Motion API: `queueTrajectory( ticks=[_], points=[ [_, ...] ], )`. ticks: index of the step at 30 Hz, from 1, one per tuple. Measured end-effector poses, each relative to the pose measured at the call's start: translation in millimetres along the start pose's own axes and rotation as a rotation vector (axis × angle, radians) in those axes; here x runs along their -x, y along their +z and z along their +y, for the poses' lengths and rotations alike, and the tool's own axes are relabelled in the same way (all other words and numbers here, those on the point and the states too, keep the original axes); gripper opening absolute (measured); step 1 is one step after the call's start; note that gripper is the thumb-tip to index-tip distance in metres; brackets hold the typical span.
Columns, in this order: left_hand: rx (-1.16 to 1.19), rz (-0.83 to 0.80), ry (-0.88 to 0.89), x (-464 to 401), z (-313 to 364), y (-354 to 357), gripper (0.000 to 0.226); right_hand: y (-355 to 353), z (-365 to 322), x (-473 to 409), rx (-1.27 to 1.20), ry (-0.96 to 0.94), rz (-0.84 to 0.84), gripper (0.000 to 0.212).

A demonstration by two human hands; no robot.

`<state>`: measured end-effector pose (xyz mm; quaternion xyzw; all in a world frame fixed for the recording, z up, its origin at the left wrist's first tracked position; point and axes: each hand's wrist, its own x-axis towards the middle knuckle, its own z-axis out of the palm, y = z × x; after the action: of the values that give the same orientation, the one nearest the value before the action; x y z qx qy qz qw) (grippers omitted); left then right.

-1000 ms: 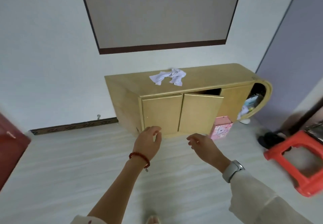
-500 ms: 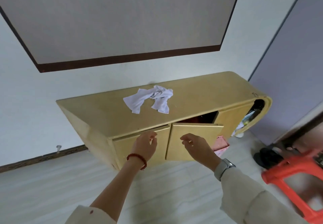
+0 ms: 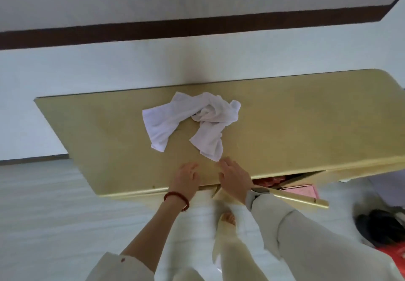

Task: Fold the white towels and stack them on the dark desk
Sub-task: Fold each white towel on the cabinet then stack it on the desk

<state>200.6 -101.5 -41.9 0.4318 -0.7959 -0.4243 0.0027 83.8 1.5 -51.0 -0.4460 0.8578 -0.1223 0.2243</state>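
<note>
Both hands are open and hold nothing. The left hand hovers over the front edge of the yellow cabinet top, fingers spread, a red bead bracelet on its wrist. The right hand sits just beside it at about three o'clock, fingers stretched toward twelve o'clock, their tips just short of, or perhaps just touching, the nearest corner of the white towels; a watch shows at that wrist.

The towels lie crumpled in a loose, twisted heap in the middle of the cabinet top, at twelve o'clock from the hands, one end trailing toward seven o'clock and another toward five o'clock. How many pieces are tangled there cannot be told.

A second ago the person stood well back, with the hands in front of the cabinet doors; since then the person has stepped right up and the hands have risen over the top, within reach of the cloth. So the approach looks finished and the pick-up is about to start; no folding is done yet.

Below the right hand a cabinet door hangs ajar at four o'clock. No dark tabletop is in view, so the towels probably have to be carried elsewhere for stacking.
</note>
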Motion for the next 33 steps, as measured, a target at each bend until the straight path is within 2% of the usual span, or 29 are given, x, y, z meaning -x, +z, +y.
queueTrajectory(
  ticks=[4,8,11,13,16,18,20,25,29,33],
  points=[
    [0.023,0.05,-0.071,-32.2,9.1,21.1,0.033,8.7,26.8,-48.4,0.146,-0.109,-0.09,0.035],
    [0.0,0.051,-0.03,-47.2,7.5,26.2,0.038,9.0,41.3,-70.2,0.162,-0.239,-0.118,0.027],
    [-0.14,0.087,0.085,-62.8,9.7,23.2,0.041,-6.9,42.5,-78.0,0.002,-0.214,-0.109,0.005],
    [-0.256,0.111,0.179,-73.8,17.0,20.8,0.044,-29.9,42.0,-78.1,-0.154,-0.111,-0.099,0.019],
    [-0.354,0.194,0.35,-94.7,40.7,17.6,0.038,-72.0,40.9,-78.5,-0.315,-0.091,0.044,0.015],
    [-0.309,0.265,0.46,-109.9,65.1,15.8,0.029,-99.6,43.3,-80.8,-0.36,-0.087,0.14,0.012],
    [-0.231,0.318,0.552,-124.5,94.9,11.7,0.027,-130.0,47.4,-83.3,-0.399,-0.044,0.265,0.019],
    [-0.171,0.361,0.771,-145.4,170.5,-1.1,0.027,-202.8,67.9,-74.9,-0.485,0.015,0.534,0.014],
    [-0.034,0.25,0.848,-150.8,212.7,4.4,0.029,-247.5,96.5,-57.7,-0.56,0.059,0.698,0.016],
    [0.036,-0.069,0.821,-140.9,275.4,23.2,0.055,-288.7,123.0,-41.0,-0.537,0.007,0.7,0.03]
  ],
)
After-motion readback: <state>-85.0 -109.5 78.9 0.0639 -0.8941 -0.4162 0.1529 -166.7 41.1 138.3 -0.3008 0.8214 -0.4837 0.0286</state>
